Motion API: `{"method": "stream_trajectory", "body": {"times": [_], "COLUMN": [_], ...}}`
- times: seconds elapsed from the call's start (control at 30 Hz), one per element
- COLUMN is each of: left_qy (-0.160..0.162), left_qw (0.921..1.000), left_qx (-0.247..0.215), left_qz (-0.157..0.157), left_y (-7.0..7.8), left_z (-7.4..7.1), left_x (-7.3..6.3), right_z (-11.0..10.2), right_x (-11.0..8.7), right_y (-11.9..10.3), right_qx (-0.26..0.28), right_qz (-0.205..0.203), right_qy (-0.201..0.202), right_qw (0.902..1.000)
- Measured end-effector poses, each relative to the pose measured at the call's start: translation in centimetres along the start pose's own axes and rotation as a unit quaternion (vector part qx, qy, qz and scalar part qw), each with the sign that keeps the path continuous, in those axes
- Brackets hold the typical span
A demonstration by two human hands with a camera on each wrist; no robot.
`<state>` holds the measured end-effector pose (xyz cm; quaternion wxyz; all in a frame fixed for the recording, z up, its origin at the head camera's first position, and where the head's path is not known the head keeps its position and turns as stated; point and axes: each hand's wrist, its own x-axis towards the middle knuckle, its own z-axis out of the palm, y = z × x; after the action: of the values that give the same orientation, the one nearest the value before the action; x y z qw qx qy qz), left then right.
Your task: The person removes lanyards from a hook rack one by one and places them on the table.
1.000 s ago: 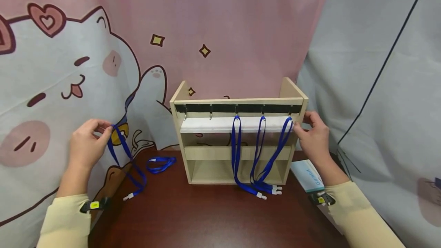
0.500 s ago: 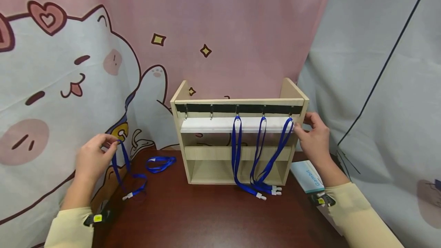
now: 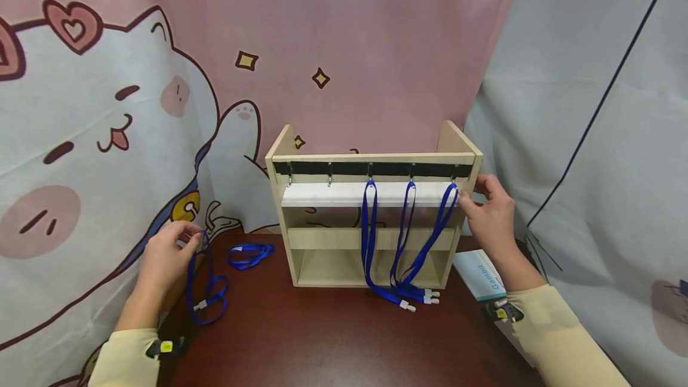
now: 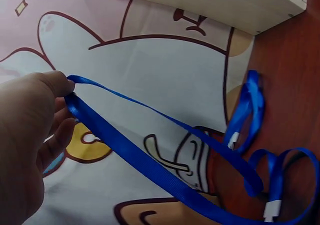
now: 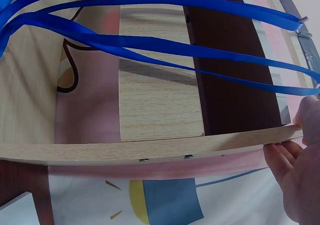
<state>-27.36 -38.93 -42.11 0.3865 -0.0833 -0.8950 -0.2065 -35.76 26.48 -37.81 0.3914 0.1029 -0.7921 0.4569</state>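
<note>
My left hand [image 3: 168, 258] pinches the top of a blue lanyard [image 4: 127, 151] between thumb and fingertips, at the left of the table. Its lower end, with a white clip, lies in loose loops on the tabletop. A second blue lanyard [image 3: 267, 252] lies coiled just beyond. The right hand [image 3: 491, 214] grips the right side panel of a light wooden rack [image 3: 322, 239], thumb in front and fingers behind. Three blue lanyards [image 3: 368, 232] hang from the rack's middle and right hooks, their clip ends resting on the table. Two hooks [image 3: 329, 177] at the left carry nothing.
A light blue box [image 3: 478, 273] printed "Gambit" lies at the rack's right, beside the right forearm. Behind the dark red table [image 3: 333, 339] hangs a printed pink and white cloth [image 3: 387, 52], which also covers the left side.
My left hand has moved down and to the right with the lanyard, whose strap has slackened and gathered in loops on the table. The right hand and the rack stay still.
</note>
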Motion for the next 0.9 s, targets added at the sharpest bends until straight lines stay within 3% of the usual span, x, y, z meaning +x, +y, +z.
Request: {"method": "stream_trajectory", "body": {"times": [0.9], "left_qy": [-0.043], "left_qw": [0.9968], "left_qx": [-0.016], "left_qz": [-0.066], "left_y": [-3.6], "left_z": [4.8], "left_x": [-3.9], "right_z": [-0.1], "right_x": [0.0], "right_y": [-0.2], "right_qx": [-0.005], "right_qz": [0.01], "right_qy": [-0.008], "right_qw": [0.9999]}}
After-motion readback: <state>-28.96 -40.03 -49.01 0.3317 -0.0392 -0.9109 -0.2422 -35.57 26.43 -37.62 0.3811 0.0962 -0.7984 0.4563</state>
